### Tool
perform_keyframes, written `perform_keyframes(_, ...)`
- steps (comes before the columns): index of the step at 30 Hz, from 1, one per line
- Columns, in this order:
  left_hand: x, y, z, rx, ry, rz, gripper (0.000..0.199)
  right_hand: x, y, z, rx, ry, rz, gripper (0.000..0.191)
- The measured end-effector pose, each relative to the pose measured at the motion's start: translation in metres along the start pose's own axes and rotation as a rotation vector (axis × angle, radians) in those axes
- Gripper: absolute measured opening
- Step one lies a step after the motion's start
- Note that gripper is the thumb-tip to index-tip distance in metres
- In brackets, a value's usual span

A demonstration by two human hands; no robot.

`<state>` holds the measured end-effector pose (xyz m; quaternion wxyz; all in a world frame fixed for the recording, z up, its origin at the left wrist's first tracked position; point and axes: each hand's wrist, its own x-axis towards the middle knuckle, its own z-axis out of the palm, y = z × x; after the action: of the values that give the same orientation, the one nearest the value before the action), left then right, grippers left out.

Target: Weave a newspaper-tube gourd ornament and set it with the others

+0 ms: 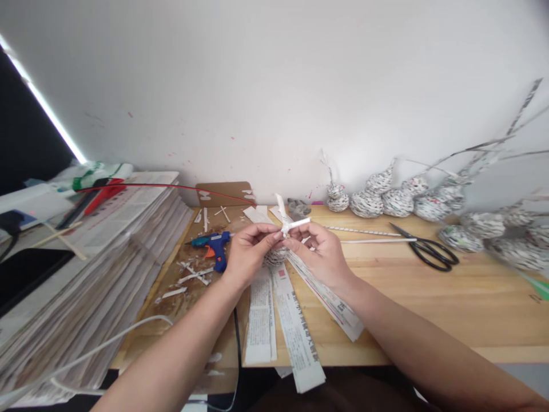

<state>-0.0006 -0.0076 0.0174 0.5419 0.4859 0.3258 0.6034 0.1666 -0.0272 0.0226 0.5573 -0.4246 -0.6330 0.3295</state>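
Both hands meet over the wooden table at a small woven newspaper piece (275, 257), with rolled paper ends (297, 224) sticking up from its top. My left hand (249, 249) pinches the piece near its top from the left. From the right, my right hand (322, 252) pinches close to the same spot, at a rolled paper end. The fingers hide much of the woven body. Beneath the hands, newspaper strips (298, 332) fan out toward the table's front edge. A blue glue gun (219, 252) lies just left of my left hand.
Tall newspaper stacks (141, 269) stand at the left, a dark phone (34, 274) on them. Black scissors (429, 252) and paper rods (364, 232) lie to the right. Several woven newspaper gourds (397, 202) line the wall. Paper scraps (195, 274) litter brown cardboard (171, 326); cables cross the left side.
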Motion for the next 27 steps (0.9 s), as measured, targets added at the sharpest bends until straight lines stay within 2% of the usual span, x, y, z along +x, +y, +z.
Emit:
perform_keyframes(4, -0.003, -0.003, 0.003, -0.03, -0.084, -0.017, 0.032, -0.002, 0.002, 0.004, 0.106, 0.05, -0.032, 0.017)
perform_keyframes(7, -0.004, -0.003, 0.002, -0.036, -0.15, -0.037, 0.036, -0.002, -0.001, 0.003, 0.088, 0.054, -0.016, 0.019)
perform_keyframes(10, -0.006, -0.002, 0.001, 0.054, -0.204, -0.041, 0.037, -0.001, -0.004, 0.001, 0.076, 0.053, 0.01, 0.021)
perform_keyframes(13, -0.007, -0.002, 0.002, 0.282, -0.176, 0.071, 0.034, 0.001, -0.006, 0.001, 0.109, 0.046, 0.043, 0.028)
perform_keyframes(16, -0.006, -0.003, 0.002, 0.463, -0.143, 0.207, 0.017, 0.002, -0.007, 0.002, 0.131, 0.048, 0.035, 0.03)
perform_keyframes(20, -0.006, -0.005, 0.001, 0.459, -0.115, 0.249, 0.01, 0.001, -0.005, 0.003, 0.15, 0.029, 0.015, 0.021)
perform_keyframes(24, -0.009, -0.006, 0.002, 0.45, -0.133, 0.264, 0.009, -0.002, -0.005, 0.002, -0.04, 0.05, -0.064, 0.019)
perform_keyframes(27, -0.011, -0.003, 0.004, 0.486, -0.175, 0.37, 0.011, -0.007, -0.008, 0.003, -0.072, 0.045, -0.07, 0.021)
